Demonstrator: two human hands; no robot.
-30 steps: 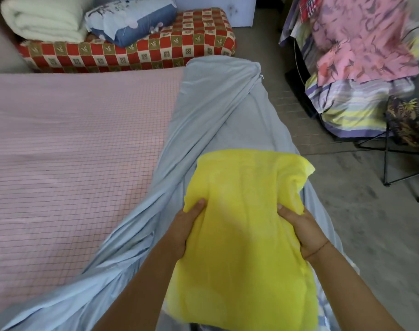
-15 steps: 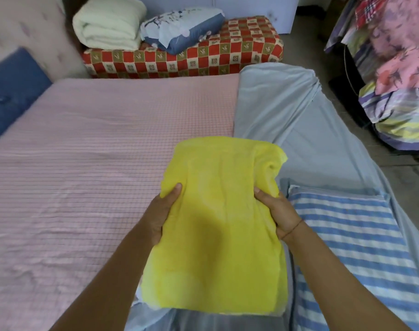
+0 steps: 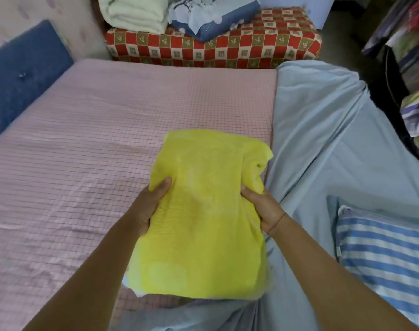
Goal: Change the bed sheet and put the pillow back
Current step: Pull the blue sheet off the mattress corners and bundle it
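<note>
Two hands on the folded yellow sheet (image 3: pixel 203 223), held over the near middle of the bed. Left hand (image 3: pixel 151 206) clamps its left edge, right hand (image 3: pixel 263 206) its right edge; thumbs lie on top, the other fingers go under the cloth, out of sight. Pink checked mattress (image 3: pixel 96 139) shows on the left. Pale blue sheet (image 3: pixel 323 139) lies bunched along the right side. Blue-and-white striped pillow (image 3: pixel 383 254) at near right, on the blue sheet. Far side: red checked seat (image 3: pixel 227 52) carrying a folded white blanket (image 3: pixel 134 13) and a blue patterned pillow (image 3: pixel 211 17). Blue headboard (image 3: pixel 19 75) far left
</note>
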